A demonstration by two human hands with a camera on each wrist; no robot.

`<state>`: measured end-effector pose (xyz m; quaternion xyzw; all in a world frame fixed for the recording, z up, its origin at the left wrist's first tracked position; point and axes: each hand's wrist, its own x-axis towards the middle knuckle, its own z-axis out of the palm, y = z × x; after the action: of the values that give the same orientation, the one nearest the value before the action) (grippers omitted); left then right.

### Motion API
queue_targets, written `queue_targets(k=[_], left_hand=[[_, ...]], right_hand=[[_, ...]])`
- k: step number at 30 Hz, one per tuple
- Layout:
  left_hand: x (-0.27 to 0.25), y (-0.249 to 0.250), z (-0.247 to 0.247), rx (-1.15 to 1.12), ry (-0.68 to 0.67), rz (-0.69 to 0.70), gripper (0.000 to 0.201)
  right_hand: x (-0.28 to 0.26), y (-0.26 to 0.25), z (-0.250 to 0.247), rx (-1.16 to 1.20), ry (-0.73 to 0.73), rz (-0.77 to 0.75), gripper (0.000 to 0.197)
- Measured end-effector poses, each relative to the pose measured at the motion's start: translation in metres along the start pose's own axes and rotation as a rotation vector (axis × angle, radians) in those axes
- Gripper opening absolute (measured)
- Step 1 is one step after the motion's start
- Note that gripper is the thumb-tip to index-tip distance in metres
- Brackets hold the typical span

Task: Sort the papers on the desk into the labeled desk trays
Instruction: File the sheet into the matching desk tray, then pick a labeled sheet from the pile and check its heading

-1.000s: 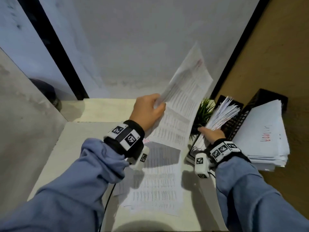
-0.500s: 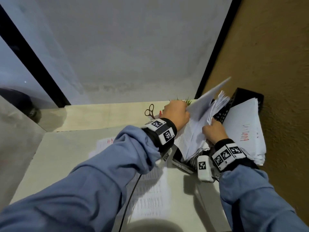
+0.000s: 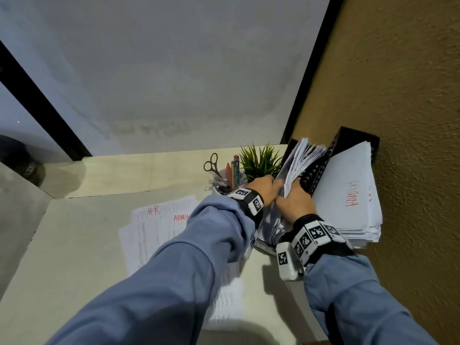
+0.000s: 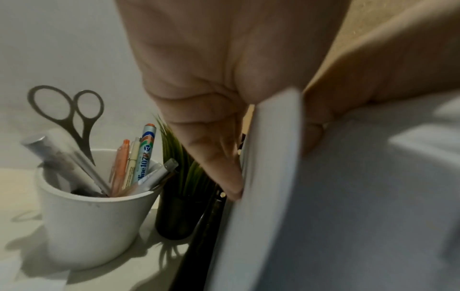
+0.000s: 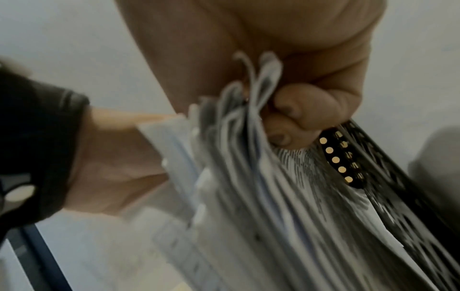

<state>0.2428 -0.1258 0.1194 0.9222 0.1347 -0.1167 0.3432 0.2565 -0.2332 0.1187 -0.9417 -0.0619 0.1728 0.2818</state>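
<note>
At two trays (image 3: 315, 173), hands (image 3: 296, 204) grip papers (image 3: 304, 157).

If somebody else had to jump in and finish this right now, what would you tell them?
Left hand: pinches a sheet against the stack in the near tray.
Right hand: grips that stack's edges, fingers curled.
Far tray: holds a pile marked in red.
Done: both trays have papers in them.
Left: let go of the sheet, then sort the papers lying on the desk; the top ones read HR and ADMIN in red.
</note>
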Motion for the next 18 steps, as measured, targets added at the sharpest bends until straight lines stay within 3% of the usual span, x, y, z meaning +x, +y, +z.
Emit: queue_targets(k=[4, 6, 7, 9, 11, 13, 15, 18], left_hand=[[-0.024, -0.019, -0.006, -0.467, 0.275, 0.001, 0.041], [-0.042, -0.049, -0.007, -0.681, 0.417, -0.066, 0.03], [-0.05, -0.072, -0.004, -0.725, 0.478, -0.129, 0.023], [-0.069, -0.122, 0.007, -0.723, 0.558, -0.327, 0.016], [-0.089, -0.174, 0.021, -0.52, 0.535, -0.558, 0.019], [-0.111, -0.211, 0.036, -0.317, 0.425, -0.774, 0.025], [-0.132, -0.236, 0.05, -0.208, 0.313, -0.902, 0.029], [-0.152, -0.252, 0.064, -0.231, 0.352, -0.969, 0.028]], right_hand=[[-0.013, -0.002, -0.011, 0.066, 0.124, -0.135, 0.058], [-0.031, -0.003, -0.013, 0.253, 0.186, -0.318, 0.035], [-0.041, -0.002, -0.009, 0.343, 0.153, -0.403, 0.02], [-0.06, 0.008, 0.013, 0.43, -0.022, -0.479, 0.027], [-0.077, 0.023, 0.046, 0.426, -0.213, -0.444, 0.041], [-0.089, 0.039, 0.082, 0.35, -0.343, -0.342, 0.04], [-0.092, 0.054, 0.116, 0.233, -0.388, -0.212, 0.029], [-0.087, 0.067, 0.148, 0.145, -0.333, -0.056, 0.017]])
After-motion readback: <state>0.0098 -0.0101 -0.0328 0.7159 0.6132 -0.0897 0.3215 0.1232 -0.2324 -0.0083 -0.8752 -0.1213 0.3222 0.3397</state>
